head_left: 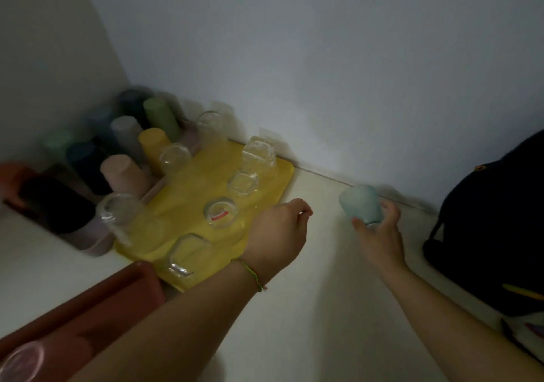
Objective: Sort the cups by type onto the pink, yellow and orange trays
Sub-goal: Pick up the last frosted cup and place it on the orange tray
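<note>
My right hand [379,231] grips a small pale blue cup [359,203], upside down, just above the white surface near the wall. My left hand [281,228] hovers at the right edge of the yellow tray [191,181] with its fingers curled and nothing in it. Several clear glass cups, such as one with a red label [220,213], stand upside down on the yellow tray. Behind it, the pink tray [97,244] carries several coloured plastic cups, among them a pink one [123,174]. The orange-brown tray [88,319] lies at the lower left with a cup [22,362] blurred at its near end.
A dark bag [494,234] sits against the wall at the right. White walls meet in a corner behind the trays. Bare white surface lies between the yellow tray and the bag.
</note>
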